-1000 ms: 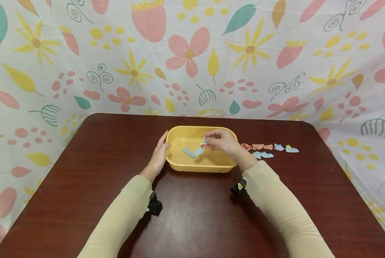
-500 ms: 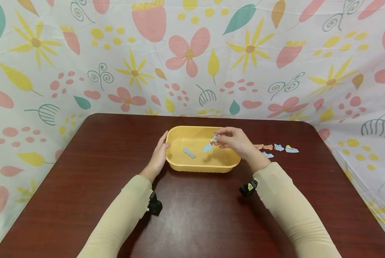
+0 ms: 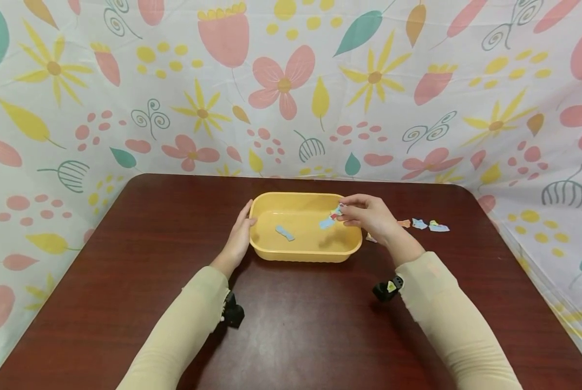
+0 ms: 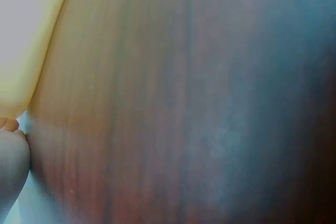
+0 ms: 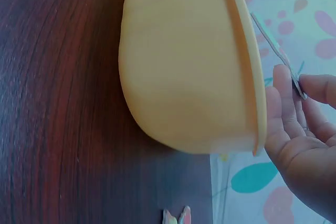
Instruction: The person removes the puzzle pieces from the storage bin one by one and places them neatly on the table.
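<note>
A yellow plastic basin [image 3: 305, 255] stands on the table. My left hand [image 3: 235, 238] holds its left end, thumb over the rim and fingers along the outside; the left wrist view catches only a little of that hand [image 4: 11, 156]. Above the basin's right end, my right hand [image 3: 371, 216] pinches a light blue, red and yellow puzzle piece [image 3: 327, 222] between thumb and fingers. Edge-on, the thin puzzle piece [image 5: 273, 40] shows above the rim in the right wrist view. Another light blue puzzle piece [image 3: 285, 233] lies on the basin floor.
Several puzzle pieces lie on the dark wooden table [image 3: 300, 319] right of the basin, among them a blue one [image 3: 419, 223] and a blue and yellow one [image 3: 438, 226]. My right hand and forearm cover some of them. A flowered cloth [image 3: 291, 81] hangs behind the table.
My right hand has moved right with the pinched puzzle piece, from mid-basin to above its right end. The basin's other piece now shows apart from it. The left hand stays put.
</note>
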The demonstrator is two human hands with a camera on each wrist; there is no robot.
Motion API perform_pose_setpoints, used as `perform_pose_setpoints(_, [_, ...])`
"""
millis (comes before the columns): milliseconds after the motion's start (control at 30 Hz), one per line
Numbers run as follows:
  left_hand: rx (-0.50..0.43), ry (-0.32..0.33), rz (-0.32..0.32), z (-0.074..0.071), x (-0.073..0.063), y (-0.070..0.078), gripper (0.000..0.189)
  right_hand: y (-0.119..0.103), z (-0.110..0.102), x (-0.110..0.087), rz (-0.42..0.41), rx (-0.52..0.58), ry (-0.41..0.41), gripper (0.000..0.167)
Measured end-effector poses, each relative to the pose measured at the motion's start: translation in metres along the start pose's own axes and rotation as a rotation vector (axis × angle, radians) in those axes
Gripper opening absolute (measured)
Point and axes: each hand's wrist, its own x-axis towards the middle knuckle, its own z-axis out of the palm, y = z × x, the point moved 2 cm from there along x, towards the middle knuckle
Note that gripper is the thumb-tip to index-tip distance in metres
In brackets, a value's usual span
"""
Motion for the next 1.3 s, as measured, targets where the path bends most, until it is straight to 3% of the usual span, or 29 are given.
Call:
perform_pose_setpoints(467, [0.012, 0.007, -0.024, 0.002, -0.003, 0.001, 0.058, 0.004, -0.024, -0.017, 0.033, 0.009, 0.062, 0.047])
perform_pose_setpoints(833, [0.002, -0.003, -0.022, 0.005, -0.007, 0.003, 0.060, 0.014, -0.044, -0.031, 0.025, 0.070, 0.100, 0.026])
perform_pose_setpoints(1067, [-0.011, -0.043, -0.068, 0.005, -0.026, 0.032, 0.061, 0.013, -0.054, -0.036, 0.039, 0.065, 0.113, 0.028])
perform_pose_setpoints(1300, [-0.024, -0.039, -0.076, 0.006, -0.031, 0.032, 0.059, 0.022, -0.069, -0.046, 0.018, 0.083, 0.110, 0.018])
